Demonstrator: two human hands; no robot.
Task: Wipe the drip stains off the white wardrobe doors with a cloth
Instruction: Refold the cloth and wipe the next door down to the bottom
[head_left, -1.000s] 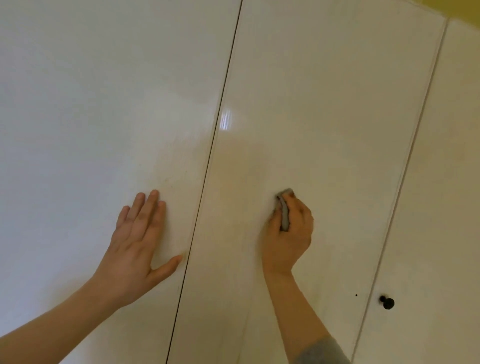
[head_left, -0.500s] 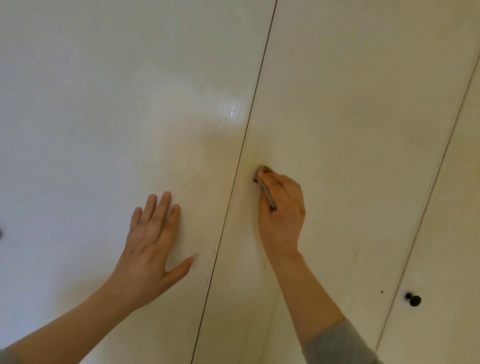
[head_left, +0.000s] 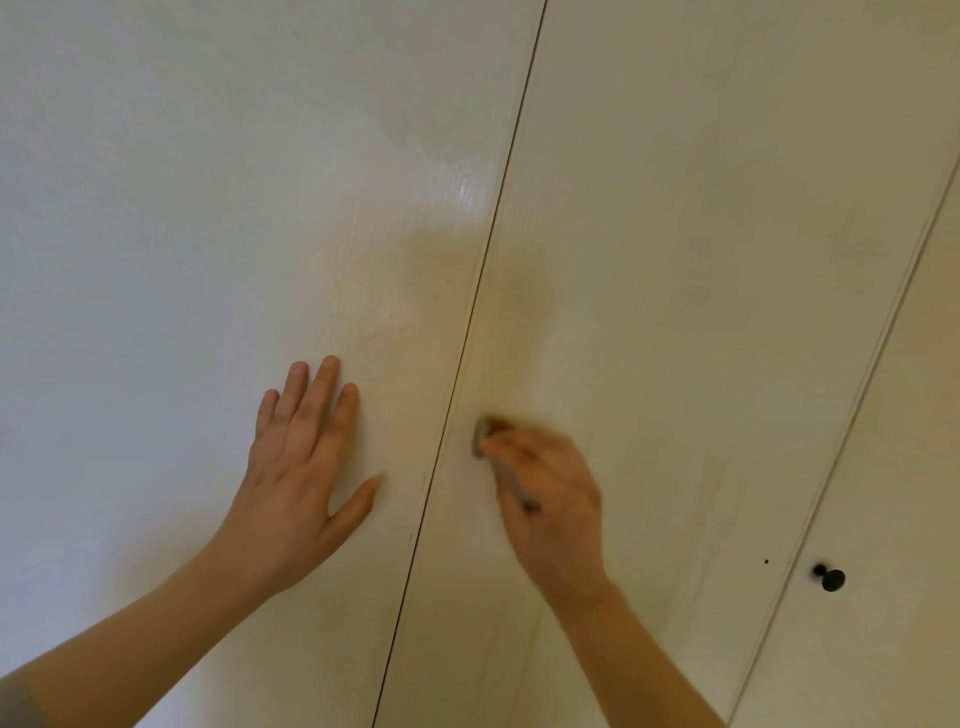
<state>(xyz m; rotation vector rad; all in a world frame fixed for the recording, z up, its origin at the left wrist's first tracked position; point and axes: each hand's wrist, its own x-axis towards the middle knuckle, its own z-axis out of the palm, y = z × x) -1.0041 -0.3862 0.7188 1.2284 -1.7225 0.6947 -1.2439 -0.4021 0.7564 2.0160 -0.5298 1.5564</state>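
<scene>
Two glossy white wardrobe doors fill the view, the left door (head_left: 182, 234) and the middle door (head_left: 701, 260), split by a dark seam. My right hand (head_left: 550, 499) is blurred with motion and grips a small folded grey cloth (head_left: 485, 432), pressed to the middle door just right of the seam. My left hand (head_left: 301, 467) lies flat on the left door, fingers together and thumb spread. Faint brownish specks and a thin streak (head_left: 374, 332) mark the left door above that hand.
A third door at the right edge carries a small black knob (head_left: 830, 578). A tiny dark dot (head_left: 767, 561) sits on the middle door near it. A bright light reflection (head_left: 465, 192) shows by the seam.
My right hand has slid the cloth leftward across the middle door until it is close to the seam, then down a little. The view has shifted left. My left hand has stayed flat.
</scene>
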